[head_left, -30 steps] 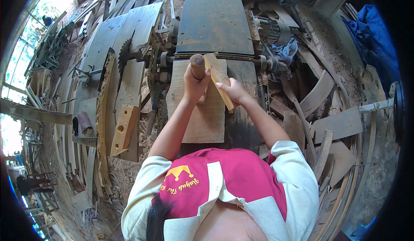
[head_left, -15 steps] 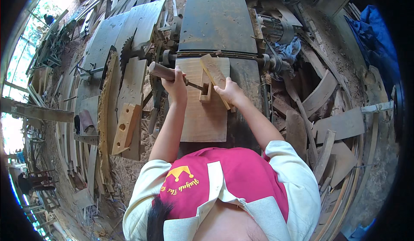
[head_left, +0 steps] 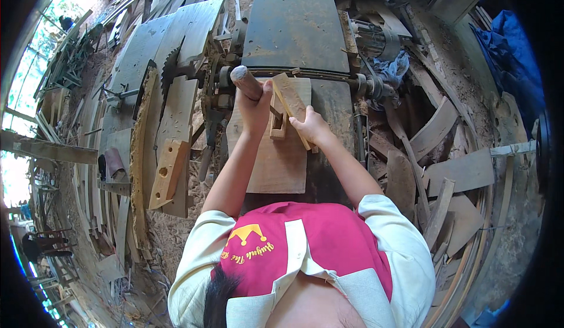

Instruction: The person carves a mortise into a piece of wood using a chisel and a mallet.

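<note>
My left hand [head_left: 256, 112] is closed round a chisel, gripping it just below its thick round wooden handle [head_left: 247, 83]. The chisel's narrow shaft slants down toward a small wooden block [head_left: 278, 133] with a rectangular hollow; its tip is hard to make out. My right hand [head_left: 311, 126] grips a flat wooden strip [head_left: 289, 96] that lies slanted along the block's right side. Block and strip rest on a broad pale board [head_left: 276, 172], which lies on the dark machine table.
Beyond the board are a machine slot and a dusty metal plate [head_left: 296, 31]. At left, a toothed circular saw blade [head_left: 170, 69] stands up beside a drilled wooden block [head_left: 169, 174]. Wood offcuts [head_left: 435, 127] and a motor [head_left: 376, 39] are at right.
My left hand has shifted right and swung the chisel handle rightward and up, so the chisel stands steeper. My right hand and the strip have barely moved.
</note>
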Motion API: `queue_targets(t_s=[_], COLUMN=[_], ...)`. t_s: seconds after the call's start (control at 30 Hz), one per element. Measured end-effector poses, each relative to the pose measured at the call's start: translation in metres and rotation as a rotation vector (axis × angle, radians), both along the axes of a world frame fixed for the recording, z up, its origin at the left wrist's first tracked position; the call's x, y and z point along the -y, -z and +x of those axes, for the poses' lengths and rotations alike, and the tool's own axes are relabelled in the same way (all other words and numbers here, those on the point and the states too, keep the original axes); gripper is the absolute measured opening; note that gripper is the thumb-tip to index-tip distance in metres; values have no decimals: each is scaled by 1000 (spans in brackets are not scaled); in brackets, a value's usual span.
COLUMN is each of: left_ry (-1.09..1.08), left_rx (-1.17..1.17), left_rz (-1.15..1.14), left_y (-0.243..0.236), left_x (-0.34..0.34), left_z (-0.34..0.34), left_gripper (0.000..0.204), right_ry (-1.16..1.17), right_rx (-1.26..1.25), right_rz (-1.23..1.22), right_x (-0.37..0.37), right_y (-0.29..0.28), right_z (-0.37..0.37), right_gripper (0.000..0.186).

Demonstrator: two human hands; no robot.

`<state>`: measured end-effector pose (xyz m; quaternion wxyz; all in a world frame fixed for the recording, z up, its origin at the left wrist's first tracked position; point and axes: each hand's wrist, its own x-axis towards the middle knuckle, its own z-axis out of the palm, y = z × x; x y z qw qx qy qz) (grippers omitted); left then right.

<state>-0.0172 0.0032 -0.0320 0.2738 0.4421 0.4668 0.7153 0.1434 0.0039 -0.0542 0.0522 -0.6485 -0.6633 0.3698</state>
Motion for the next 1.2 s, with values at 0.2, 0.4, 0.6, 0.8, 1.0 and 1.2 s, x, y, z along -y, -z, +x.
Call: queue_targets(t_s=[0.2,0.4,0.6,0.8,1.0,1.2], left_ry=[49,34,138,355,423,302], left_rx=[132,-46,-117,-374,-294,-255], left_rz=[-107,-10,-73,-153,-125,-190], left_y=[4,-4,-5,-14,-17,-8], left_x=[-1,-2,-9,-5,-8,-10], left_z=[-2,7,8,27,20,5], left_gripper=[18,15,23,29,24,23], right_ry=[-2,7,-8,-19,-42,-42], right_rx=[-6,18,9,25,57,36], right_rz=[3,53,57,42,29,20], right_x=[0,0,4,6,5,3], right_y=[1,8,5,6,5,7], right_z=[1,2,-1,4,6,7], right_gripper=[74,69,69,69,67,68])
